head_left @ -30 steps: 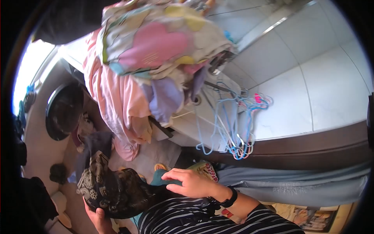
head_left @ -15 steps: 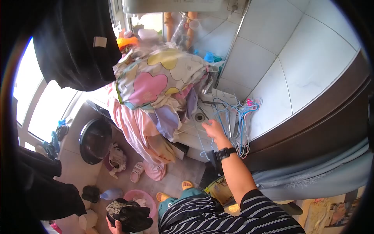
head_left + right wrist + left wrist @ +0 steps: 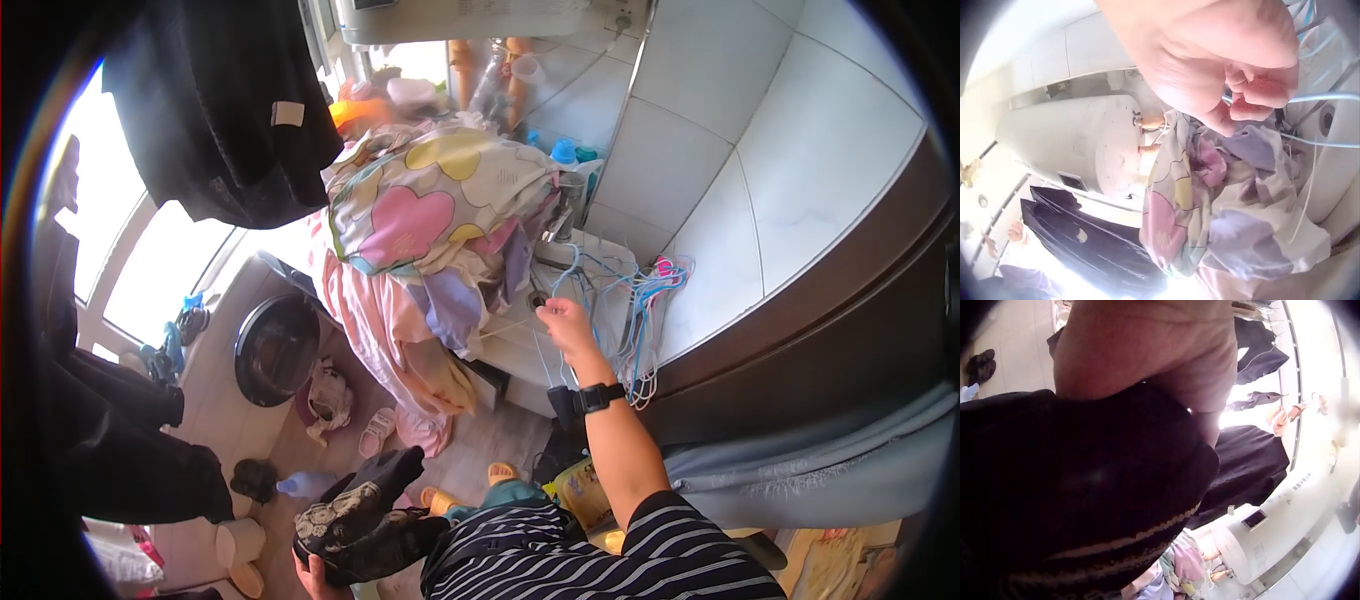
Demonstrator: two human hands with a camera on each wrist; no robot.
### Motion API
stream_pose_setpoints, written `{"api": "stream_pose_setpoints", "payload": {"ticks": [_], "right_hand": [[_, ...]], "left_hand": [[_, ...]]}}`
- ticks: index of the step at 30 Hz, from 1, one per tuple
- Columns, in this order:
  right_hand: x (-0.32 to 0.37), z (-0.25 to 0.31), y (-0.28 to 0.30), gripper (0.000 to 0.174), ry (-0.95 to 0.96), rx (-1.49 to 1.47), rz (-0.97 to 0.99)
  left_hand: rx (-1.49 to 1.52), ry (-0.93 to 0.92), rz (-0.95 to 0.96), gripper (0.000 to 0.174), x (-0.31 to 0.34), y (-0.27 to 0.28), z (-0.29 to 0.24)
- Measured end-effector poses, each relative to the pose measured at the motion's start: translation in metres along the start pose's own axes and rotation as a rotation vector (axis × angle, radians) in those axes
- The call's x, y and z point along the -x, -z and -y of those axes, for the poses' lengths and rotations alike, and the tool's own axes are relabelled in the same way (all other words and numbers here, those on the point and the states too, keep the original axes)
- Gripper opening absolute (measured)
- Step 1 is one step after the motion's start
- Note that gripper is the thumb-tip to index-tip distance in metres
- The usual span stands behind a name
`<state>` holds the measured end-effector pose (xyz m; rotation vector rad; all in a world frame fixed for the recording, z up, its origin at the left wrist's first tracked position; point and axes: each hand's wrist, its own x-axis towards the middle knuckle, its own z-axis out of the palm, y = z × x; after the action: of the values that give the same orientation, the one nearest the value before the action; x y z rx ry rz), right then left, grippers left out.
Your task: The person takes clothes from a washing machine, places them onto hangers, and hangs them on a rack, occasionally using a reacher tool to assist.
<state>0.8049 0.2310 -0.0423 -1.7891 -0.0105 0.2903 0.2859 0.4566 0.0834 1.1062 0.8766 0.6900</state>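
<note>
Right hand (image 3: 565, 322) is up at the front of the white sink top (image 3: 505, 345), arm stretched forward. The blue wire hangers (image 3: 625, 300) lie tangled on that top, touching the hand and spreading from it toward the tiled wall (image 3: 800, 180). The bundle's long axis runs from the tap end down to the near edge, where some hang over beside the watch strap. In the right wrist view the fingertips (image 3: 1244, 106) are curled and pinch one thin blue wire (image 3: 1325, 98), so this hand is grasping a hanger from the near side of the tangle.

Left hand (image 3: 312, 577) is low, by the striped shirt and well apart from the sink. It grips a dark patterned garment (image 3: 365, 520). The left wrist view shows the palm (image 3: 1147, 350) pressed against the dark cloth (image 3: 1085, 487). The right hand is clearly the nearer one to the hangers.

On the other side of the right hand, a heap of laundry with heart prints (image 3: 430, 210) sits on the sink and overhangs its edge. The washing machine (image 3: 275, 348) stands beyond it.
</note>
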Motion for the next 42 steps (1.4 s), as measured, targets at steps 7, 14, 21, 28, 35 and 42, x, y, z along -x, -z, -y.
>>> {"api": "stream_pose_setpoints", "payload": {"ticks": [7, 14, 21, 28, 35, 42], "right_hand": [[0.077, 0.030, 0.018, 0.025, -0.190, -0.509, 0.023], [0.123, 0.002, 0.023, 0.032, 0.134, -0.409, 0.182], [0.223, 0.047, 0.020, 0.025, 0.467, -0.410, 0.461], [0.340, 0.041, -0.080, 0.016, 0.052, -0.131, 0.968], [0.483, 0.027, -0.209, 0.035, -0.053, 0.020, 1.377], [0.513, 0.055, -0.207, 0.013, 0.068, -0.114, 0.952]], "left_hand": [[0.019, -0.037, 0.059, 0.076, 0.013, -0.012, 0.005], [0.050, -0.034, 0.013, 0.075, 0.026, -0.024, -0.012], [0.110, -0.019, 0.054, 0.085, 0.044, 0.026, -0.010], [-0.217, -0.078, 0.249, 0.077, 0.092, 0.084, -0.023], [-0.570, -0.253, 0.417, 0.068, 0.139, 0.144, -0.034], [0.041, -0.194, 0.031, 0.062, 0.160, 0.221, -0.018]]}}
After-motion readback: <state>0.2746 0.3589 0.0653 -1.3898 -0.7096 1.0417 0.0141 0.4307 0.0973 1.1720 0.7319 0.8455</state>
